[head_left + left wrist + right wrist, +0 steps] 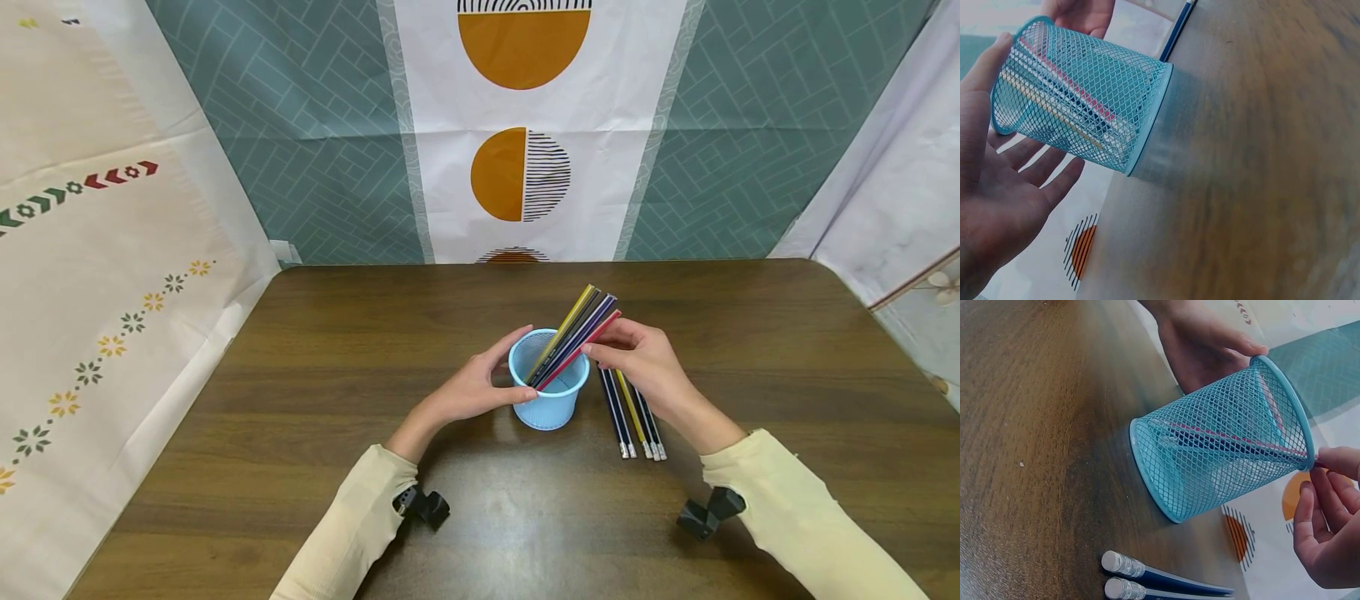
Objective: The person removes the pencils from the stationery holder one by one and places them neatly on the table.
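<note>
A light blue mesh pencil cup (550, 410) stands upright on the table, several pencils leaning in it toward the upper right. They include a yellow pencil (573, 318), dark ones and a red pencil (602, 331). My left hand (474, 388) holds the cup from the left, thumb at the near rim and fingers round the far side. At the cup's right rim, my right hand (637, 358) pinches the red pencil between thumb and fingers. Through the mesh in the right wrist view, the red pencil's lower part shows inside the cup (1222, 412).
Beside the cup to the right, several pencils (617, 412) lie on the brown wooden table (337, 350), dark ones and a yellow one, their white erasers toward me. My right forearm passes close by them. Patterned cloths (337, 133) hang behind the table.
</note>
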`<control>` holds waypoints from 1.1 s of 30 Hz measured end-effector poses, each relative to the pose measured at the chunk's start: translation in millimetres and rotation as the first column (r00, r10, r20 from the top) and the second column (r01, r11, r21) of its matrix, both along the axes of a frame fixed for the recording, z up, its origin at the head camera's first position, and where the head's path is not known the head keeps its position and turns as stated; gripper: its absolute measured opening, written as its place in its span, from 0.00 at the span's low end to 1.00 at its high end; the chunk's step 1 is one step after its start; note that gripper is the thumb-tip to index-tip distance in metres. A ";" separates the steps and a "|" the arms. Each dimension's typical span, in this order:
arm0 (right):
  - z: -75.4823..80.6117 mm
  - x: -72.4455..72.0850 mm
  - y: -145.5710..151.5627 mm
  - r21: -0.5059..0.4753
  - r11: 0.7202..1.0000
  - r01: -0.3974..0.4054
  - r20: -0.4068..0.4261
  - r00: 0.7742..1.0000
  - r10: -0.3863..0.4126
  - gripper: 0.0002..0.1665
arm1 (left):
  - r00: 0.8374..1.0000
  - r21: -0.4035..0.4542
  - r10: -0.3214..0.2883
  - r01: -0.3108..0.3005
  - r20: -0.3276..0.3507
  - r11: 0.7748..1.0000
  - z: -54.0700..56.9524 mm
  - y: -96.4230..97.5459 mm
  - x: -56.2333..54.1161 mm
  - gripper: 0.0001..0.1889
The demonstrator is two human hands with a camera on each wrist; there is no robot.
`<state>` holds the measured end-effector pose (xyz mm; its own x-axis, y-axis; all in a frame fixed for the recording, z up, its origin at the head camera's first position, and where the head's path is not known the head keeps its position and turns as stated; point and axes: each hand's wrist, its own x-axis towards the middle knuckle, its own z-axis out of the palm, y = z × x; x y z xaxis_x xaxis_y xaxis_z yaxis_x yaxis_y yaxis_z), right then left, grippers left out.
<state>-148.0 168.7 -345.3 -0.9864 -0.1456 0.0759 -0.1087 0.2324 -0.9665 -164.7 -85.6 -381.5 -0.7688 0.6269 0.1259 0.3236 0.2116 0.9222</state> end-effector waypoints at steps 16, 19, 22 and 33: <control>0.8 1.1 -0.7 0.028 0.999 0.018 0.009 1.000 -0.019 0.20 | 1.000 -0.004 -0.002 0.002 0.015 1.000 0.6 -0.2 -0.2 0.45; 1.2 1.4 -0.8 0.028 0.999 0.021 0.003 1.000 -0.022 0.20 | 1.000 -0.004 0.002 -0.002 0.003 1.000 -0.1 -0.8 0.0 0.45; 1.8 1.7 -0.2 0.024 1.000 0.020 -0.004 1.000 -0.020 0.20 | 1.000 0.007 -0.002 0.002 -0.003 1.000 -0.7 -1.1 -0.2 0.44; 5.2 3.4 2.5 -0.038 0.999 0.018 -0.024 1.000 -0.018 0.18 | 1.000 0.021 -0.009 0.009 -0.007 1.000 -0.8 -0.6 -0.5 0.45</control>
